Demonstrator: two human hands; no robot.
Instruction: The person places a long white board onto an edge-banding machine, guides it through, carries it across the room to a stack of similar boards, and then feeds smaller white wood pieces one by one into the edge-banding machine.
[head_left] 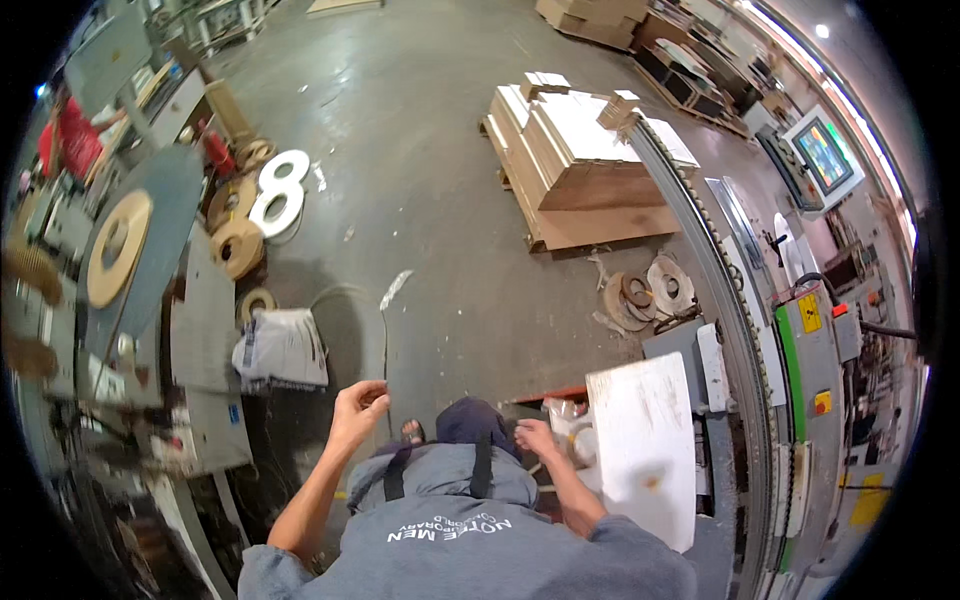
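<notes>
My left hand (360, 412) is raised out in front of me on the left, over the floor. Its fingers are loosely bent, the thumb stands a little apart, and nothing shows between them. Close to my right side is my right hand (535, 438), its fingers curled in, with no object showing in it. It is nearest to the white board (645, 440) and the clear plastic wrapping (567, 410) beside that board. Below my hands are my dark trousers (470, 420) and one sandalled foot (412, 431).
On the left stand a machine with a coil on a round table (185, 200), tape rolls (237, 248) and a white sack (282, 350). Ahead right is a pallet of stacked panels (590, 150). A long machine rail (720, 250) and a control screen (823, 155) line the right. A person in red (72, 140) is far left.
</notes>
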